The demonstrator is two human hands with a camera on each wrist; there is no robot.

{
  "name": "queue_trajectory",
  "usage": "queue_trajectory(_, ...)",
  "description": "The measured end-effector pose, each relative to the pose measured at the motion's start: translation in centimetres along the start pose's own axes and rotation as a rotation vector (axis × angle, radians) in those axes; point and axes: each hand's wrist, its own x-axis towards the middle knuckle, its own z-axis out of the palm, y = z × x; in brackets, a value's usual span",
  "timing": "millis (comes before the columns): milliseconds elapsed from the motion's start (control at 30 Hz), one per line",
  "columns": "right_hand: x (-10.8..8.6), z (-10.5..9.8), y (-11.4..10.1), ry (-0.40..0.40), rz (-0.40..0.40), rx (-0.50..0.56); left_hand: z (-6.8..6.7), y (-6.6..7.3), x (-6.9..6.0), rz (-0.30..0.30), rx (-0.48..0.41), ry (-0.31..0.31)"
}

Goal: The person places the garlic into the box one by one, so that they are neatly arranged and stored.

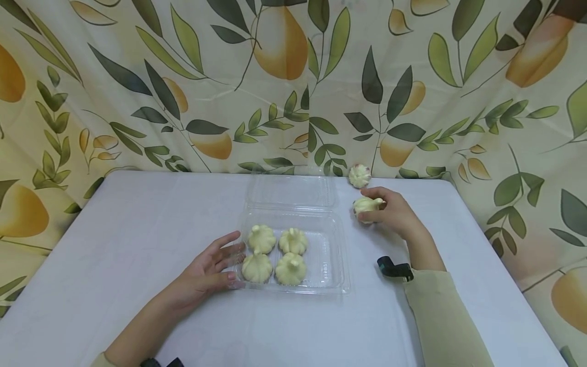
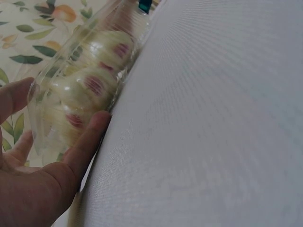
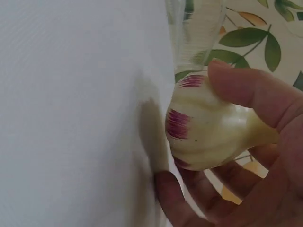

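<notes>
Pinching purple-streaked garlic bulb (image 1: 365, 205) btwn thumb & fingers of R hand (image 1: 394, 211), just R of clear plastic clamshell (image 1: 323, 255). In clamshell's L half: 4 more bulbs (image 1: 291, 270), 2x2. Touching clamshell's L side w/ spread fingers of L hand (image 1: 208, 270). R of its open lid (image 1: 291, 193): loose bulb (image 1: 359, 176). Under clamshell: white tablecloth (image 1: 151, 229); behind: fruit-print fabric (image 1: 192, 137).
</notes>
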Motion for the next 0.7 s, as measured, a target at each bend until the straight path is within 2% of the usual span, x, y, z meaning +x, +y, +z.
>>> queue_trajectory(167,-0.3,0.0,-0.9,0.064,-0.089,0.118,0.0,0.0,0.0,0.0,0.002,0.002)
queue_trajectory(300,-0.6,0.1,-1.8,0.089,-0.156,0.147,0.1,-0.1,0.0,-0.007,-0.005,-0.002)
queue_trajectory(700,-2.5,0.5,-4.5,0.012,-0.248,0.103,-0.1,0.0,0.0,-0.008,-0.018,0.004)
